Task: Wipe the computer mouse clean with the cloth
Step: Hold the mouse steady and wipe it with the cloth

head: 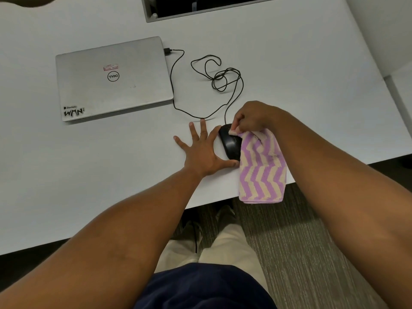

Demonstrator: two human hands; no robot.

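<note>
Steadying the black wired mouse (pixel 229 144) near the front edge of the white table (pixel 89 175), we kept our left hand (pixel 204 150) flat with its fingers spread, the thumb laid against the mouse's near end and the index finger along its left side. Our right hand (pixel 252 118) pinched one corner of the purple-and-cream zigzag cloth (pixel 260 168) between curled fingertips and pressed that corner onto the front of the mouse, by the buttons. The remaining cloth trailed off the mouse's right side and hung past the table edge.

We judged the mouse light and smooth-shelled, likely to skate under a rub, so bracing it from the side and rear seemed the sound hold. The cloth looked soft and limp, best bunched near the working corner, since the loose tail could drag.

Its cable (pixel 231 101) ran back in loose loops to a closed silver Dell laptop (pixel 113 79) lying well apart to the left. A tug on it might shift the mouse.
</note>
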